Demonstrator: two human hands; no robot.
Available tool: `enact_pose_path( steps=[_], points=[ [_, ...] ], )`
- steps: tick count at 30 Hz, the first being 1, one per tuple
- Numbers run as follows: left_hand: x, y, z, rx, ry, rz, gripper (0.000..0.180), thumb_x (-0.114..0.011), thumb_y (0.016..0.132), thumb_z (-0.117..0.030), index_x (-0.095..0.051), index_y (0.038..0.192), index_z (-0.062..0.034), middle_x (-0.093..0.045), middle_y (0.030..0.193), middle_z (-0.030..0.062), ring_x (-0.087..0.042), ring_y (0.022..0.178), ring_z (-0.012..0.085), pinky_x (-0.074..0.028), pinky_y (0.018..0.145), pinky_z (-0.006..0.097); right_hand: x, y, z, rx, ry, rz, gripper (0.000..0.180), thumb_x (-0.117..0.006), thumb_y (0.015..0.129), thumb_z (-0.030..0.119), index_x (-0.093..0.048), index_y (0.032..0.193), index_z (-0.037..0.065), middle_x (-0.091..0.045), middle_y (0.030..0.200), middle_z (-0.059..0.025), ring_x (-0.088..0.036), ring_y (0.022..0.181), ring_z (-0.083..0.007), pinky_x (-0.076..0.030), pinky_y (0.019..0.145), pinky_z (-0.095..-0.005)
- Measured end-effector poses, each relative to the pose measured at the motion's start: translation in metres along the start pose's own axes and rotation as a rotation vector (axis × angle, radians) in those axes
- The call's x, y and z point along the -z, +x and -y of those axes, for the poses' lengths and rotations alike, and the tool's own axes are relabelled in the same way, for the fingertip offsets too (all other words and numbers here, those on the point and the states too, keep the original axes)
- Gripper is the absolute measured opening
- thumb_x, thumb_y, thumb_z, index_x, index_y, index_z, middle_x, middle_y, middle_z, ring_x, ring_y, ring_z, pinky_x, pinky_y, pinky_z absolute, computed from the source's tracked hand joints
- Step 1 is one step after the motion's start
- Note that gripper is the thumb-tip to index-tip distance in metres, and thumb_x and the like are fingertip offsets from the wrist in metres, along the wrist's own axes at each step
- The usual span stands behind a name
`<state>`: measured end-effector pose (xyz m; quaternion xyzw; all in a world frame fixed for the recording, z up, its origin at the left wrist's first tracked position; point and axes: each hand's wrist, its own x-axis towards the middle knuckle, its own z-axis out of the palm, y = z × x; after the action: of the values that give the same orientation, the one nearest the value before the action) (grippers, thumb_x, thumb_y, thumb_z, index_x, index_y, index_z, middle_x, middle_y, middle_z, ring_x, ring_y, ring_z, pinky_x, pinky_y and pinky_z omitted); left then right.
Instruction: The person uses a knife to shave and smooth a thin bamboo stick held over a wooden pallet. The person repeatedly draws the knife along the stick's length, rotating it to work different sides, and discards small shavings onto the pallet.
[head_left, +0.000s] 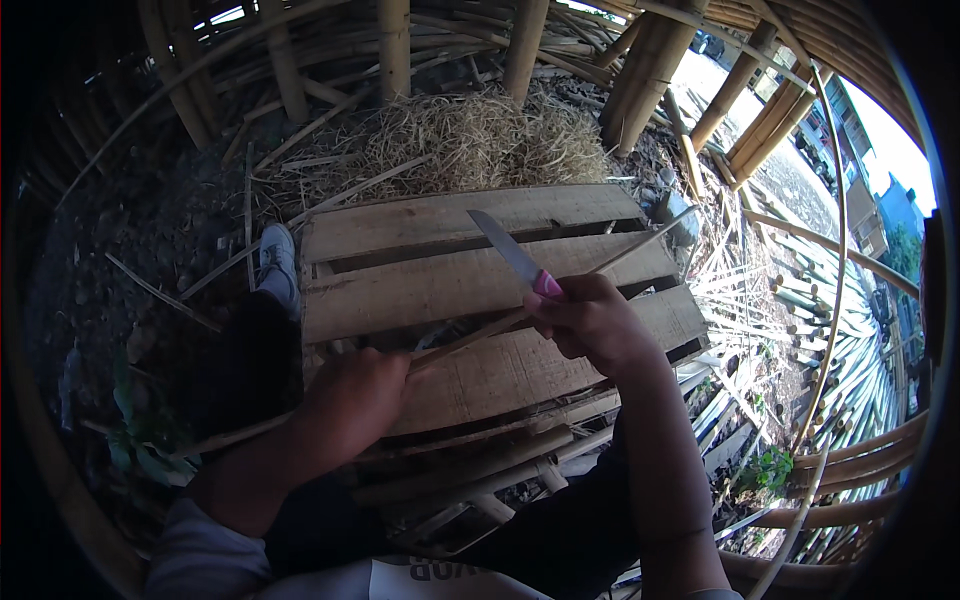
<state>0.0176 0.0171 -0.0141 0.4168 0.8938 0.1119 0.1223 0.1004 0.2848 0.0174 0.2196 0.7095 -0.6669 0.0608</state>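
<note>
My right hand (597, 325) is closed around the pink handle of a knife (505, 248), its blade angled up and to the left. A long, thin bamboo strip (470, 340) runs from the lower left, through my closed left hand (352, 400), past my right hand and on to the upper right. Whether the right fingers also grip the strip is hard to make out. Both hands are above a slatted wooden platform (390, 290) made of pale planks with gaps between them.
Beyond the platform lies a heap of dry shavings (480, 140). Upright bamboo posts (648, 75) stand at the back. Many cut bamboo poles (850, 390) and scattered strips cover the right side. My shoe (277, 255) rests left of the platform, near loose strips on dark ground.
</note>
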Motion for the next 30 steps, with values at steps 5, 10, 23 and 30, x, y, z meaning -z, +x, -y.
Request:
enact_pose_path(
  steps=[5,10,23,30],
  points=[
    [-0.006,0.001,0.005,-0.034,-0.030,-0.020,0.040,-0.055,0.104,-0.036,-0.068,0.086,-0.0028,-0.069,0.069,0.0203,-0.072,0.069,0.0369,-0.059,0.063,0.047,0.014,-0.010,0.000,0.098,-0.308,0.282,0.026,-0.076,0.090,0.025,-0.071,0.090,-0.001,-0.061,0.065,0.0037,-0.046,0.050,-0.0045,-0.033,0.045,-0.0233],
    [-0.005,-0.004,0.006,-0.006,-0.024,0.010,0.040,-0.055,0.104,-0.037,-0.068,0.087,-0.0033,-0.069,0.069,0.0195,-0.072,0.069,0.0364,-0.059,0.063,0.047,0.021,-0.003,0.004,0.123,-0.419,0.266,0.027,-0.076,0.091,0.026,-0.073,0.096,-0.001,-0.062,0.067,0.0038,-0.047,0.051,-0.0041,-0.034,0.047,-0.0218],
    [0.026,0.003,0.023,0.084,-0.108,-0.142,0.043,-0.056,0.103,-0.037,-0.067,0.083,-0.0003,-0.067,0.072,0.0217,-0.070,0.072,0.0398,-0.056,0.068,0.048,0.061,0.030,-0.027,0.693,-0.575,-0.847,0.033,-0.051,0.101,0.003,-0.061,0.131,-0.005,-0.065,0.084,-0.0144,-0.060,0.070,-0.0208,-0.051,0.068,-0.0361],
    [0.053,0.005,0.035,0.289,-0.253,-0.372,0.040,-0.058,0.104,-0.031,-0.063,0.086,0.0038,-0.065,0.076,0.0260,-0.067,0.077,0.0437,-0.050,0.065,0.049,-0.009,-0.015,-0.036,0.720,-0.997,-0.168,0.068,-0.045,0.081,-0.017,-0.045,0.147,-0.003,-0.054,0.106,-0.0191,-0.059,0.100,-0.0362,-0.052,0.088,-0.0450]
  ],
)
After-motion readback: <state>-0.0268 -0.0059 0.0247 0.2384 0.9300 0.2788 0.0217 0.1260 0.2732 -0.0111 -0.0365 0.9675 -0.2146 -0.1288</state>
